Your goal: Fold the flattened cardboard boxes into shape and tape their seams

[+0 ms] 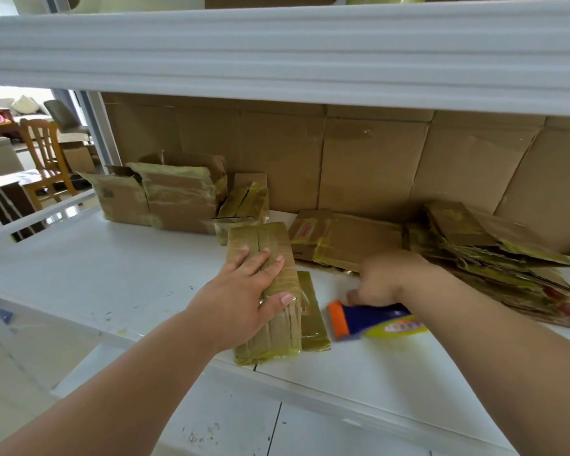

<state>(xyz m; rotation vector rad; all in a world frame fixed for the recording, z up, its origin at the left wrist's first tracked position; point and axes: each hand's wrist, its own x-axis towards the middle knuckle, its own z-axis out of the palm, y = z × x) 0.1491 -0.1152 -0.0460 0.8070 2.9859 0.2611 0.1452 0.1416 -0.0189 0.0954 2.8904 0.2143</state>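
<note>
Far left on the white worktop [79, 274]: plenty of bare surface, front edge close to the body, open floor beyond. At the back left, folded open boxes [165, 199], already streaked with yellowish tape. Near the middle, left hand [244, 297] pressing flat, fingers straight, on a narrow folded box [270, 340] lying at the front edge, one end slightly overhanging. Probably light, stiff along the panels, slick where taped; best held by the long edges, not the glossy top, and pulled inward from the edge. To the right, right hand [385, 278], blurred, apparently gripping a blue and orange tape dispenser [369, 319]; exact grip hard to tell. Far right, a fanned stack of flattened boxes [494, 258], likely to slide. Overhead, a low shelf [277, 60] limiting lift.
</note>
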